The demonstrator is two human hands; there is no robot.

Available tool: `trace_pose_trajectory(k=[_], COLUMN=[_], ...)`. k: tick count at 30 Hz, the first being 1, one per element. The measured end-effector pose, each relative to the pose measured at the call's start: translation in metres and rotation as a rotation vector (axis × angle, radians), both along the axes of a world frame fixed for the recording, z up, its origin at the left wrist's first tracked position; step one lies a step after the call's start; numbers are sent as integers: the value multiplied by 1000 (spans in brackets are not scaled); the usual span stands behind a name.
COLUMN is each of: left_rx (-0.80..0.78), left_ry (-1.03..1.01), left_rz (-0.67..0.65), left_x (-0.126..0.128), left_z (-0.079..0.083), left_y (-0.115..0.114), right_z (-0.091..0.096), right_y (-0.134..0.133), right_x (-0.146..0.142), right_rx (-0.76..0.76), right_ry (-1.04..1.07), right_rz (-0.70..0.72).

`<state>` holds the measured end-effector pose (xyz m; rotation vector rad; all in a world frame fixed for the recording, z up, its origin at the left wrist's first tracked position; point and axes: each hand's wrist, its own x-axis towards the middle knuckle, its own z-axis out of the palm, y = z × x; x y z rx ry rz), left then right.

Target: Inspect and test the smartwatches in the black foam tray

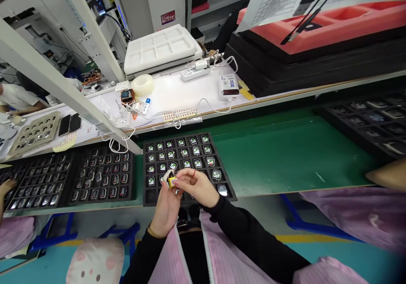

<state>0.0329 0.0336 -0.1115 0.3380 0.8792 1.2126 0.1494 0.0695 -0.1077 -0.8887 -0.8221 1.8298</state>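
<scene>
Both of my hands meet over the front of a black compartment tray [150, 198] filled with rows of small square watch units showing green and white faces. My left hand [165, 212] is closed around a pale, rounded watch case [168, 175], held tilted above the tray. Against the case sits a small yellow-edged block [172, 182], which looks like a battery. The fingertips of my right hand [201, 186] pinch this block from the right. Fingers partly hide how block and case are joined. A dark, glossy watch unit [222, 189] lies in the tray's front right corner.
More watch trays [102, 176] stand to the left, and another tray [374, 125] is at the right, near a person's arm [388, 175]. A white shelf [171, 93] behind carries a tape roll [142, 85], cables and a white box [229, 86]. A slanted post [63, 81] rises left.
</scene>
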Motion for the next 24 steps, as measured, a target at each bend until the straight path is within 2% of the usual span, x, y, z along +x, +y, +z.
trace_pose_trajectory(k=[7, 12, 15, 17, 18, 20, 21, 24], left_rx=[-75, -76, -71, -56, -47, -29, -46, -122], left_ry=[-107, -30, 58, 214, 355, 741, 981, 1207], left_rz=[-70, -63, -41, -48, -68, -129, -200, -306], left_x=[-10, -18, -30, -46, -56, -80, -93, -126], left_z=[-3, 1, 1, -6, -13, -32, -44, -78], left_y=[-3, -3, -2, -1, 0, 0, -1, -3], right_z=[2, -3, -7, -12, -17, -28, -35, -57], right_y=[0, 5, 7, 6, 5, 1, -2, -10], right_x=[-2, -3, 0, 6, 10, 21, 27, 44], right_rx=[122, 394, 470, 444, 415, 339, 297, 195], right_ry=[-166, -436, -524, -534, -529, -520, -521, -543], right_rz=[-123, -296, -393, -399, -389, -365, -356, -340])
